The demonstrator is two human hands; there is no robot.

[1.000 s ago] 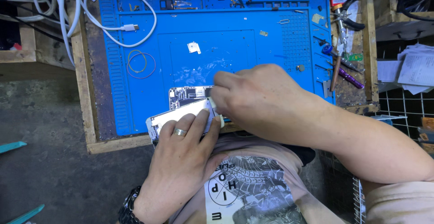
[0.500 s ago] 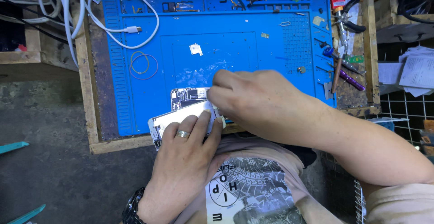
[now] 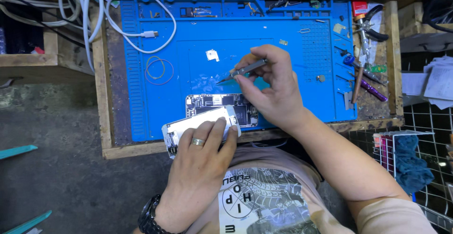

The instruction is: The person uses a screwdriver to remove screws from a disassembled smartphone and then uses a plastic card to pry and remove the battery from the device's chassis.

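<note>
We see the left hand point(image 3: 200, 168), ring on one finger, pressing down with fingers flat and close together on a white phone screen panel point(image 3: 198, 128) that lies tilted over the near edge of the blue repair mat point(image 3: 198, 50). Just beyond it, the opened phone body point(image 3: 214, 106) lies flat on the mat, its circuit boards exposed; the panel overlaps its near edge. The right hand point(image 3: 271, 90) hovers above the mat, thumb and fingers pinching grey tweezers point(image 3: 243, 71), tips pointing left and clear of the phone. Two rubber bands point(image 3: 158, 68) lie left of the phone, a white cable point(image 3: 141, 33) loops above them, and pliers point(image 3: 370, 24) rest on the wooden bench at right.
</note>
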